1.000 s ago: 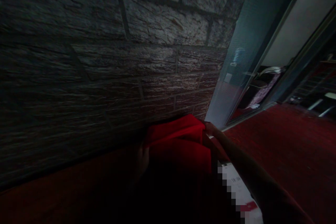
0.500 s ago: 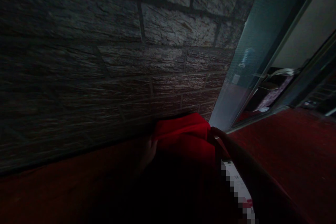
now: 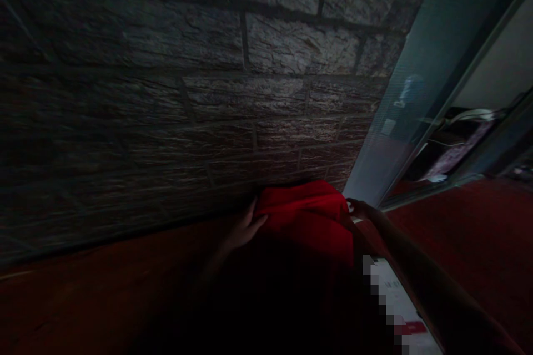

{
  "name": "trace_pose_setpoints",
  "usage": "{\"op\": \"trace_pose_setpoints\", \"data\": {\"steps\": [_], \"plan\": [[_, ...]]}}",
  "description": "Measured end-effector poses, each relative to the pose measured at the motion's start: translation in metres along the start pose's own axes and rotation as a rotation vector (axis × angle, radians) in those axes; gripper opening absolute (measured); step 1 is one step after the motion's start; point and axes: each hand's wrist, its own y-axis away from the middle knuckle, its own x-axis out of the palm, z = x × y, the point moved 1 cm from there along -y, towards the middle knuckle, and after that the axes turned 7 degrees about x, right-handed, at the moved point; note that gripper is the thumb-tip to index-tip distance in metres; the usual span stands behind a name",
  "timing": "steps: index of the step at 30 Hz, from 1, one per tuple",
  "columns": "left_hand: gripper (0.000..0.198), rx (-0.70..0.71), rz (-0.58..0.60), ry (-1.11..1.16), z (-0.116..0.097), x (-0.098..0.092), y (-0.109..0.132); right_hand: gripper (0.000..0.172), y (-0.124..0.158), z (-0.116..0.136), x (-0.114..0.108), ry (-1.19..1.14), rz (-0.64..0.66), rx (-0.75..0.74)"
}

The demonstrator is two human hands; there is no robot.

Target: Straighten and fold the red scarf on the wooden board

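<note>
A bright red cloth (image 3: 306, 205) with folds lies at the foot of a stone-block wall, its lower part lost in deep shadow. At its left edge is my left hand (image 3: 246, 228), thumb and fingers apart, touching or just beside the fabric. My right hand (image 3: 355, 206) is at the cloth's right corner, fingers bent together, with a small pale bit showing at the fingertips; the dim light hides whether this is cloth or something else.
The stone wall (image 3: 275, 94) fills the upper left. A glass door panel (image 3: 387, 122) stands on the right, with a dark bag-like object (image 3: 449, 150) behind it. A lit phone-like screen (image 3: 395, 294) lies below my right forearm. Reddish floor (image 3: 466, 222) stretches right.
The whole view has shifted, so wall, door and cloth appear farther right. My left hand's fingers have spread at the cloth's edge. More of the lit screen shows.
</note>
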Motion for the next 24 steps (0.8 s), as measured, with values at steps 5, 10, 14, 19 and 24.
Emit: {"op": "trace_pose_setpoints", "data": {"steps": [5, 10, 14, 19, 24], "plan": [[0.079, 0.097, -0.004, -0.041, -0.006, 0.003, -0.018, 0.047, 0.016, 0.044, -0.054, -0.008, -0.064, -0.249], [0.083, 0.374, 0.142, -0.315, -0.03, -0.006, -0.039, 0.055, 0.039, 0.086, -0.063, 0.031, -0.114, -0.483], [0.068, 0.588, 0.186, -0.514, -0.04, 0.01, -0.048, 0.042, 0.043, 0.092, -0.049, 0.09, -0.195, -0.501], [0.054, 0.642, 0.107, -0.643, -0.027, 0.033, -0.039, 0.038, 0.046, 0.078, -0.034, 0.104, -0.363, -0.51], [0.056, 0.684, 0.013, -0.66, -0.023, 0.04, -0.03, 0.035, 0.048, 0.064, -0.021, 0.134, -0.579, -0.718]]}}
